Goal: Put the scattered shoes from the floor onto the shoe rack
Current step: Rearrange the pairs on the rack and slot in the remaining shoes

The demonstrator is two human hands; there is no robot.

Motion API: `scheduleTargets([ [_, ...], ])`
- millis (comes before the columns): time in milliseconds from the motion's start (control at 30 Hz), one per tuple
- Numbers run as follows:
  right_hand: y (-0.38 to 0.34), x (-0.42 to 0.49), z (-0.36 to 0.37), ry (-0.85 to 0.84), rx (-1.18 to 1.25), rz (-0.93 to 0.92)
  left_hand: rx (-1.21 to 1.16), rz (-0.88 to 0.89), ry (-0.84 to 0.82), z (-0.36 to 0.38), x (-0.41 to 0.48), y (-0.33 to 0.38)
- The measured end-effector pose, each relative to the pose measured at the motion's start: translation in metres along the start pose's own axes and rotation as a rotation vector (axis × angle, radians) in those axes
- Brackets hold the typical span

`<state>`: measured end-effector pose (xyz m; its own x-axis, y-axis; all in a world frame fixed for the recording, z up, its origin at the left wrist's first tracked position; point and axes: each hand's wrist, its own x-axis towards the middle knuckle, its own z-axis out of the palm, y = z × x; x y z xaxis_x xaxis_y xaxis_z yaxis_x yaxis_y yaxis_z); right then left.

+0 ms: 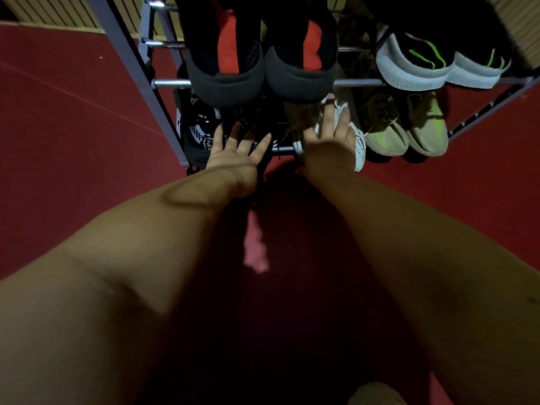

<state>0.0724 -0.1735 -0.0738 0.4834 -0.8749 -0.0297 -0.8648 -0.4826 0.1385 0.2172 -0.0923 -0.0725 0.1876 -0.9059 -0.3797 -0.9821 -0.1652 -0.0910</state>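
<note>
A grey metal shoe rack [163,83] stands ahead on the red floor. On its upper shelf sit a black pair with red tongues [263,54] and a black pair with white soles and green marks [438,62]. The lower shelf holds a black-and-white patterned shoe [198,127], a white shoe [358,141] and a beige pair with neon green [409,133]. My left hand [236,153] lies flat, fingers spread, against a dark shoe at the lower shelf. My right hand [330,144] rests open on the white shoe, fingers apart.
Red floor [73,127] spreads around the rack on both sides. A pale slatted wall [58,13] runs behind it. A pale rounded thing [377,394] shows at the bottom edge; what it is stays unclear.
</note>
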Motion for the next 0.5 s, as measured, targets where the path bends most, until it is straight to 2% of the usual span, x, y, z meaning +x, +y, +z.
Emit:
scheduleTargets([
  [100,0.002,-0.001,0.015,0.021,0.069,0.044,0.01,0.006,0.01,0.002,0.001,-0.001],
  [333,0.019,-0.049,0.017,-0.071,0.051,-0.021,0.008,0.009,0.03,0.003,0.0,0.0],
  [500,0.006,-0.052,0.0,-0.112,0.126,0.089,-0.004,0.009,0.048,0.005,0.0,-0.002],
])
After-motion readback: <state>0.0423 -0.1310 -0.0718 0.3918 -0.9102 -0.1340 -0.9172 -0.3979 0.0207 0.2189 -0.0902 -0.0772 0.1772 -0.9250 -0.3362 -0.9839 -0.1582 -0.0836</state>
